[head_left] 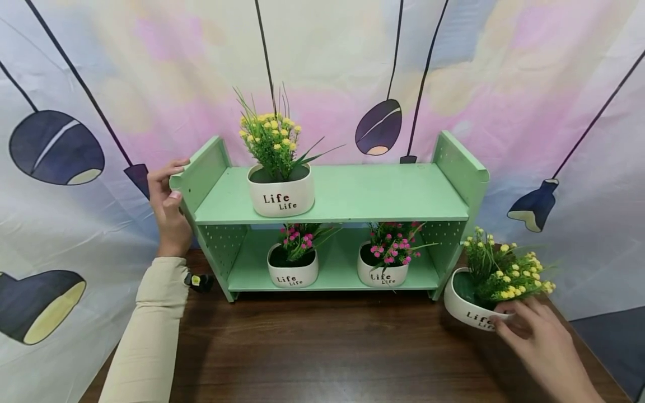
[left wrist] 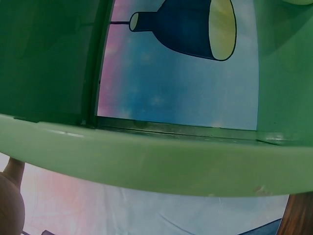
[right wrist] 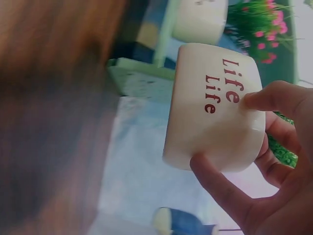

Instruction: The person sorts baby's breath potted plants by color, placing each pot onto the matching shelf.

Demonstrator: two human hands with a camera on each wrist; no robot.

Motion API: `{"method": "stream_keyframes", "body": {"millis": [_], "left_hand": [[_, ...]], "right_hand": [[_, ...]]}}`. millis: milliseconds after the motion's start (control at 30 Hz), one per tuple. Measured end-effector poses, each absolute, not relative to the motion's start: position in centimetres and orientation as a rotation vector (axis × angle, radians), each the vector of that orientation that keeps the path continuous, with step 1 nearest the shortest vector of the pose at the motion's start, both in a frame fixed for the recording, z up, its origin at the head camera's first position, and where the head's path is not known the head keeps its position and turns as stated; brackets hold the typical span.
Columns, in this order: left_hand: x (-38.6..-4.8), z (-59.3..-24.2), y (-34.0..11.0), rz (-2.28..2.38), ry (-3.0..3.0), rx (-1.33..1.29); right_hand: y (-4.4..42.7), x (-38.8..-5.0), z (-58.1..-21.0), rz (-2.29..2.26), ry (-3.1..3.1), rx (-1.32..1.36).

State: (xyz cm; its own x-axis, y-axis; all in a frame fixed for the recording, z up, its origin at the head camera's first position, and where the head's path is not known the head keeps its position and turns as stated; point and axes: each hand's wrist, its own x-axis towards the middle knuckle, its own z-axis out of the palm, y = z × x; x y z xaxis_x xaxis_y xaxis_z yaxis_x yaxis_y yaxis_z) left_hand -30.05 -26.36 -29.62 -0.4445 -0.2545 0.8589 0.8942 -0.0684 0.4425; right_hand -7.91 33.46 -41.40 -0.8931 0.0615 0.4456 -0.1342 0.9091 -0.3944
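My right hand (head_left: 546, 341) grips a white oval flowerpot (right wrist: 215, 132) lettered "Life Life", with yellow artificial flowers (head_left: 516, 274) in it. This pot is tilted, right of the green two-tier shelf (head_left: 383, 190); in the right wrist view its base looks clear of the wooden table. Thumb and fingers press on its outer wall. At the shelf's left side panel (left wrist: 161, 164), my left hand (head_left: 170, 210) holds the upper edge, thumb toward the front. Another yellow-flowered pot (head_left: 282, 196) stands on the top tier, left of the middle.
Two white pots with pink flowers, one left (head_left: 293, 271) and one right (head_left: 383, 271), stand on the lower tier. The brown wooden table (head_left: 322, 347) extends in front. A curtain (head_left: 322, 56) printed with lamps hangs behind and at both sides.
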Motion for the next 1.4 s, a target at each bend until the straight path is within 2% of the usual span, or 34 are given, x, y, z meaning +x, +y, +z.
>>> {"method": "stream_keyframes", "body": {"millis": [367, 967, 1400], "left_hand": [[-29.9, -29.6, -26.6, -1.660, -1.315, -0.756], [-29.9, -29.8, -27.0, -1.637, -1.345, -0.770], [-30.0, -29.5, -26.5, -1.614, -1.351, -0.785]], "right_hand": [[31.9, -7.1, -37.6, 0.616, -2.507, 0.055], [29.8, -8.3, -31.6, 0.708, -2.330, 0.232], [30.0, -9.1, -27.9, 0.650, -2.252, 0.381]]}}
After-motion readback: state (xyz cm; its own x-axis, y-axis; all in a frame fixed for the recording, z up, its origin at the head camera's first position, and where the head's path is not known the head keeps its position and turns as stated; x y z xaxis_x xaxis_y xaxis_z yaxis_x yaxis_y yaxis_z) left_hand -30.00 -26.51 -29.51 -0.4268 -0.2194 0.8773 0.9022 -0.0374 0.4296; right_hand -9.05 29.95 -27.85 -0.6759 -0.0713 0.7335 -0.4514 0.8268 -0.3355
